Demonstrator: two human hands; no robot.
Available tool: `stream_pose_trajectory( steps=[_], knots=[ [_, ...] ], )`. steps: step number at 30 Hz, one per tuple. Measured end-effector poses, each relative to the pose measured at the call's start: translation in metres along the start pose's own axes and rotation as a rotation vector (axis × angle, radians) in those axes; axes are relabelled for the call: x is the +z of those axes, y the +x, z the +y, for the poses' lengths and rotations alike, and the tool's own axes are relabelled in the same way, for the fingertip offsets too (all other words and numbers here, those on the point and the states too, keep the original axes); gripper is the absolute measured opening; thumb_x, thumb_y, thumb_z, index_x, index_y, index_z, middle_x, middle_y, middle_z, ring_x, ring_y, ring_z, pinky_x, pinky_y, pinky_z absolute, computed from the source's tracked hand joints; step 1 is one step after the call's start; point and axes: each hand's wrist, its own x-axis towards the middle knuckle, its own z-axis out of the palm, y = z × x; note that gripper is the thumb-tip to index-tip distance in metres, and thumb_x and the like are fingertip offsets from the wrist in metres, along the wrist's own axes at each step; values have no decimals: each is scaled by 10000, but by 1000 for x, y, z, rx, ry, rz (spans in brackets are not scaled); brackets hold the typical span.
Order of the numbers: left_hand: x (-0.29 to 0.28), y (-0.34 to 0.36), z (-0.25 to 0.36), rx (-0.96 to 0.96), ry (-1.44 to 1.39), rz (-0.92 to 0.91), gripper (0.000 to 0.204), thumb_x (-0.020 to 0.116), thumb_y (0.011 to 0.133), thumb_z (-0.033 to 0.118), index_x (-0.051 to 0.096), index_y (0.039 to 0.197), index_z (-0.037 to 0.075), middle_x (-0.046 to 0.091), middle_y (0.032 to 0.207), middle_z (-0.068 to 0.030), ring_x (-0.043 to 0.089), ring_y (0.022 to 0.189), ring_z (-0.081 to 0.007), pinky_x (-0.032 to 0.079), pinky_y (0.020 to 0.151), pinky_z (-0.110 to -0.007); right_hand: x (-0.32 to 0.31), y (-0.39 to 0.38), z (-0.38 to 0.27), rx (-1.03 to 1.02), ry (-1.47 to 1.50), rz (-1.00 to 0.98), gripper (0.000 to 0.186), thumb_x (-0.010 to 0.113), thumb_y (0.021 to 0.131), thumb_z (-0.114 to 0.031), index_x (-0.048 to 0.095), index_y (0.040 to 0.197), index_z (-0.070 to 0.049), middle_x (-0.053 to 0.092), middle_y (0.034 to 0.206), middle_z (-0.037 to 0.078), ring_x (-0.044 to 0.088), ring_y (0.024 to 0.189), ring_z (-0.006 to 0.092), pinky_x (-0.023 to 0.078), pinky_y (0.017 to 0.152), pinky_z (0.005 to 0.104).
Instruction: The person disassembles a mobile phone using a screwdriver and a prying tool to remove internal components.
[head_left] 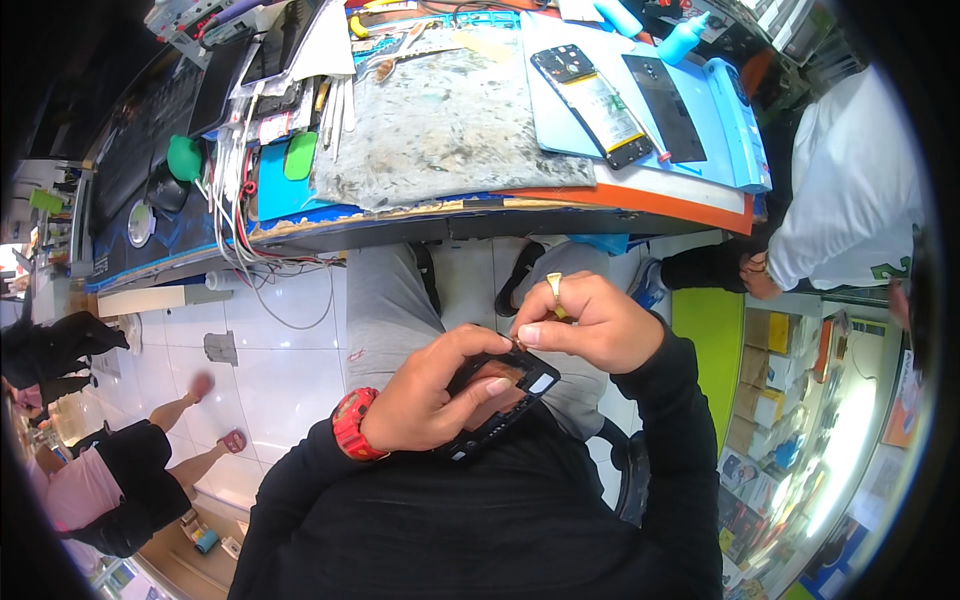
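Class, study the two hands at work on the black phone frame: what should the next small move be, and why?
Perhaps the right hand should draw its pinch gently away from the black phone frame: it is pinched close at the far edge, and the left hand braces the frame. Go slowly, since anything between those fingertips is too small to identify.

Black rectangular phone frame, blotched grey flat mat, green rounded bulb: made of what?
Black rectangular phone frame: likely moulded plastic, satin; thin dark rim, though metal is possible.
Blotched grey flat mat: matte, perhaps cloth or silicone; no shine, soaked-looking stains.
Green rounded bulb: probably rubber, smooth; even colour, curved outline.
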Motion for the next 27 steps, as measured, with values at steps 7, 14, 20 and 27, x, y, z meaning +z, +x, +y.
stream_pose_trajectory(
  steps=[7, 14, 20, 27],
  knots=[
    [4, -12, -4, -216, -356, 110, 332, 656, 1022, 15, 550, 1336, 6, 654, 1181, -84, 653, 1066, -125, 529, 915, -293, 25, -15, -13, -158, -266, 304, 78, 708, 965, -70, 727, 986, 3, 696, 816, 136, 693, 707, 278, 521, 648, 359],
    [6, -10, -3, -271, -398, 88, 329, 659, 1020, 6, 548, 1330, -7, 641, 1224, -83, 636, 1130, -129, 522, 959, -295, 45, -31, -11, -178, -376, 421, 61, 726, 938, -63, 737, 975, -16, 666, 780, 124, 664, 641, 300, 505, 586, 371],
    [7, -9, -3, -256, -396, 92, 321, 668, 1011, 0, 567, 1316, -9, 647, 1235, -83, 635, 1126, -129, 520, 962, -291, 46, -30, -12, -218, -460, 467, 56, 736, 926, -68, 739, 965, -27, 641, 756, 114, 655, 629, 310, 499, 570, 385],
    [8, -9, -2, -262, -409, 55, 310, 666, 1013, 4, 567, 1307, -8, 645, 1202, -67, 627, 1088, -108, 517, 947, -286, 27, -28, -20, -170, -455, 297, 63, 730, 931, -67, 734, 962, -13, 668, 794, 130, 673, 667, 317, 512, 601, 394]
  ],
)
